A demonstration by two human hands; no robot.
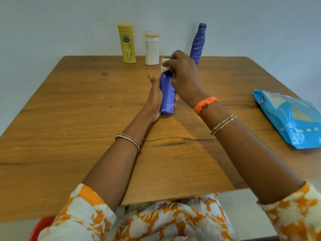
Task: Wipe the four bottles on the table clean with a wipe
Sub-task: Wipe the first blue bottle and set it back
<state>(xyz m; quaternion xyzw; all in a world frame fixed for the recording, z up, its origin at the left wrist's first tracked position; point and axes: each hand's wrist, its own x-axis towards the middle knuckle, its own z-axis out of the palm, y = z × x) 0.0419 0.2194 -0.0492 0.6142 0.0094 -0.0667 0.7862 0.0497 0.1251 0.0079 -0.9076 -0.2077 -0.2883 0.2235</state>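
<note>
A purple bottle (pixel 167 94) with white streaks stands at the middle of the wooden table (pixel 86 119). My left hand (pixel 154 96) holds its lower body from the left, fingers wrapped behind it. My right hand (pixel 182 73) grips a white wipe (pixel 164 66) and presses it round the bottle's neck and cap, hiding the top. At the far edge stand a yellow bottle (pixel 127 44), a white bottle (pixel 152 48) and a second purple bottle (pixel 198 41).
A blue pack of wipes (pixel 291 119) lies flat near the table's right edge. A pale wall rises directly behind the far bottles. A red seat edge (pixel 40 226) shows at the bottom left.
</note>
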